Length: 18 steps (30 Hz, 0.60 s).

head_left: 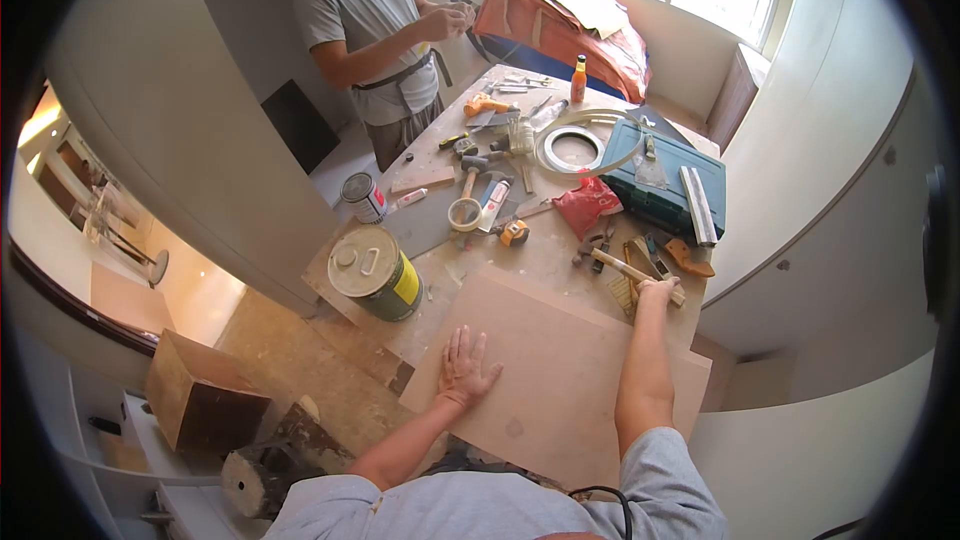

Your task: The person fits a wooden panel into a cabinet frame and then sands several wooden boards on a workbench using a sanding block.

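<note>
From my remote seat, the biggest thing I see is the dusty wooden workbench [540, 260], with one large flat brown fibreboard panel [570, 380] lying on its near end. My left hand [466, 368] rests palm down on the panel's left part, fingers spread wide and holding nothing.

At the far right of the bench lies one teal plastic tool case [665, 180]. It is closed, so I cannot tell what is inside; a pale metal strip [698, 205] lies across its lid.

I count two tins. The large round tin with a yellow label [377, 275] sits at the bench's left edge, just beside the panel's far corner, and the small tin with a red and white label [364, 197] stands behind it. Both have their lids on, hiding the contents.

One orange plastic bottle [578, 78] stands upright at the far end, near another person in a grey T-shirt [372, 35].

My right hand [656, 292] is past the panel's far edge, fingers curled around a pale wooden handle [622, 267] among loose hand tools.
</note>
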Each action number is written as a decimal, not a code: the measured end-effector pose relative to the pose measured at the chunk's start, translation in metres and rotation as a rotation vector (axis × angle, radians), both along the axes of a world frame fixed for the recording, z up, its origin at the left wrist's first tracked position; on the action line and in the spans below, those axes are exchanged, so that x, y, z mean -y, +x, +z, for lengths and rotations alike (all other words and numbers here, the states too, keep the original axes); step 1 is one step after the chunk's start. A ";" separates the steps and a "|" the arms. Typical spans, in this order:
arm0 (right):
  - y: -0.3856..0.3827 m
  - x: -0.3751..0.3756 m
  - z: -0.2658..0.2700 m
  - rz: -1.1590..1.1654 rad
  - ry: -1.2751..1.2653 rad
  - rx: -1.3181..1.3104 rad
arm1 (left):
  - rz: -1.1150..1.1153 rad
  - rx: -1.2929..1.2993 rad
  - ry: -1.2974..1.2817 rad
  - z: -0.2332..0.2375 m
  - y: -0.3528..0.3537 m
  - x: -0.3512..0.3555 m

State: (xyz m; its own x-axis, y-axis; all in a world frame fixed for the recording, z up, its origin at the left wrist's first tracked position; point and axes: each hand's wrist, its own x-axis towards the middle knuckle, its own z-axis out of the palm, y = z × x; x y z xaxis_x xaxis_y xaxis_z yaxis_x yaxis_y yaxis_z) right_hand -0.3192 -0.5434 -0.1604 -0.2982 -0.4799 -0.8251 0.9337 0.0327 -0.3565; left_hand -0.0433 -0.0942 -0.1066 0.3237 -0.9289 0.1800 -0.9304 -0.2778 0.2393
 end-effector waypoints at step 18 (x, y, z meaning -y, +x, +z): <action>0.007 -0.364 0.090 1.647 -0.023 -2.266 | -0.023 -0.079 -0.104 -0.004 0.000 -0.003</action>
State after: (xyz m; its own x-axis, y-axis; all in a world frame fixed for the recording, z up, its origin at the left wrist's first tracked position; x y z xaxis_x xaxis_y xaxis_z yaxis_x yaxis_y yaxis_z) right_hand -0.3125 -0.1797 -0.0700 0.1665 -0.9768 -0.1348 -0.9797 -0.1484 -0.1344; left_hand -0.0433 -0.0911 -0.1106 0.3194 -0.9139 0.2507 -0.9133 -0.2264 0.3386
